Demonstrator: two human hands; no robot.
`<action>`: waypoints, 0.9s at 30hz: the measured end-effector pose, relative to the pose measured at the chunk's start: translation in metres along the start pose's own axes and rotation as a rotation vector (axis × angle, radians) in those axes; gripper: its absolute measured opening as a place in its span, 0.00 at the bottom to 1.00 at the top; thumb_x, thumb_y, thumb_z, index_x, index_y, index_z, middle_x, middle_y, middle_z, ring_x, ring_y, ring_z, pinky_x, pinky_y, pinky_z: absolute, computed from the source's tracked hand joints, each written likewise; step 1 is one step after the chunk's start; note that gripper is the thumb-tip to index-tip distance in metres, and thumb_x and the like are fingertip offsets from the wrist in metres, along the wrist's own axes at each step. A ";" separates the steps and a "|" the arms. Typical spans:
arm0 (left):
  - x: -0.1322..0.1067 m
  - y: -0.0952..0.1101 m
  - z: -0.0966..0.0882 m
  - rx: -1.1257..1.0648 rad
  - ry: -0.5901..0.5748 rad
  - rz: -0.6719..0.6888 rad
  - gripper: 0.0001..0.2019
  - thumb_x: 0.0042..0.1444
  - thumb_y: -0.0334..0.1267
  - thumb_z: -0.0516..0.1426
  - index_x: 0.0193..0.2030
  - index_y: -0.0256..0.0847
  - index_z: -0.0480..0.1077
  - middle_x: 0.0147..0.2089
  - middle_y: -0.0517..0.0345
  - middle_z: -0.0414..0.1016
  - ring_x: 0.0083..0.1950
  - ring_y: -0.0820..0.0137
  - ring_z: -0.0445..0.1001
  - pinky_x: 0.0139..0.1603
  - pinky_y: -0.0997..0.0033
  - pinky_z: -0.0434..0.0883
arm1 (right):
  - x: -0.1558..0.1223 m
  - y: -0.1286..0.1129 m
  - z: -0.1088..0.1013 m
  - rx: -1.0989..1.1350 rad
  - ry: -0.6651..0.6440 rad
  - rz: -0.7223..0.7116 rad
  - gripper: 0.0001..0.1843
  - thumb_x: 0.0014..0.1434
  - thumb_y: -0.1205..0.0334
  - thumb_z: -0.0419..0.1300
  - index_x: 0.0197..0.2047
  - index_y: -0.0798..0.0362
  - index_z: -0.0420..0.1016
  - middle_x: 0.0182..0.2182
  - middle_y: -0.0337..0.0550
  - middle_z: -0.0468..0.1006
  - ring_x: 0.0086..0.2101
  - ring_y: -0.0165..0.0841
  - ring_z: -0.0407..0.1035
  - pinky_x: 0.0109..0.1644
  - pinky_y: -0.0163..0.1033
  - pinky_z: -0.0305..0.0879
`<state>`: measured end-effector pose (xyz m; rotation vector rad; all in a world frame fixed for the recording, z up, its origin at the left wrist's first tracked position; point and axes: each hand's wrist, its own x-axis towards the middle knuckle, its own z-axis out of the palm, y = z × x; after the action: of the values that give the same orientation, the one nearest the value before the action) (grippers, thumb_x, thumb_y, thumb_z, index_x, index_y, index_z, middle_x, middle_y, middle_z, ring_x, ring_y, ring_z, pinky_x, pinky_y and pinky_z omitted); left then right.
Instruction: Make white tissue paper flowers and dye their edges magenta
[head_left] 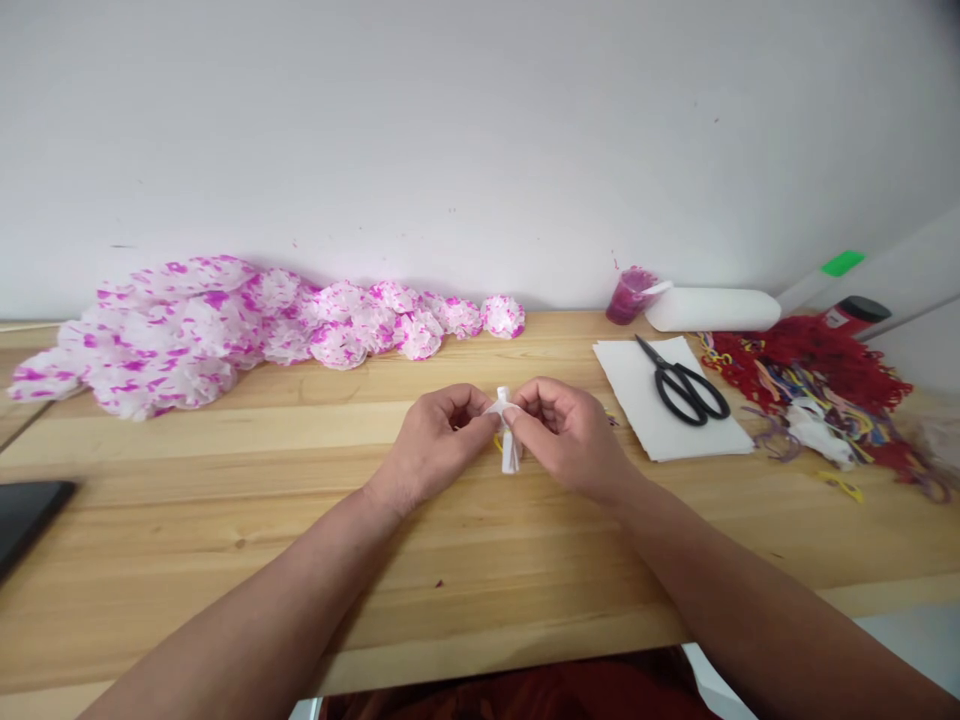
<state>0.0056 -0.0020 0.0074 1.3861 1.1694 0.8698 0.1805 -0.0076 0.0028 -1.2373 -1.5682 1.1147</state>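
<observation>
Between my two hands is a small folded piece of white tissue paper point(511, 455), narrow at its top and bottom ends and spread out at the middle. My left hand point(442, 435) pinches its left side with thumb and forefinger. From the other side, my right hand point(571, 432) pinches the paper the same way. A bit of yellow string point(498, 442) shows beside the paper near my left thumb. The fingertips partly hide where the string and paper meet.
Pink-spotted white paper flowers point(165, 340) line the wall on the left. To the right, black-handled scissors point(686, 392) lie on a stack of white paper point(652, 430). Behind are a cup of purple liquid point(624, 300) and a white roll point(712, 309); colourful strings point(817, 370) are heaped far right.
</observation>
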 end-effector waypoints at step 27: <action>0.003 0.000 -0.002 -0.038 -0.001 0.002 0.14 0.58 0.47 0.60 0.34 0.36 0.76 0.31 0.57 0.77 0.31 0.71 0.69 0.33 0.72 0.65 | 0.012 0.004 -0.006 0.486 0.072 0.262 0.16 0.49 0.52 0.70 0.30 0.53 0.70 0.24 0.35 0.73 0.25 0.28 0.66 0.29 0.35 0.63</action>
<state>0.0042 0.0015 0.0070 1.3567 1.1456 0.8887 0.1855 0.0056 0.0016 -1.1470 -1.0121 1.4928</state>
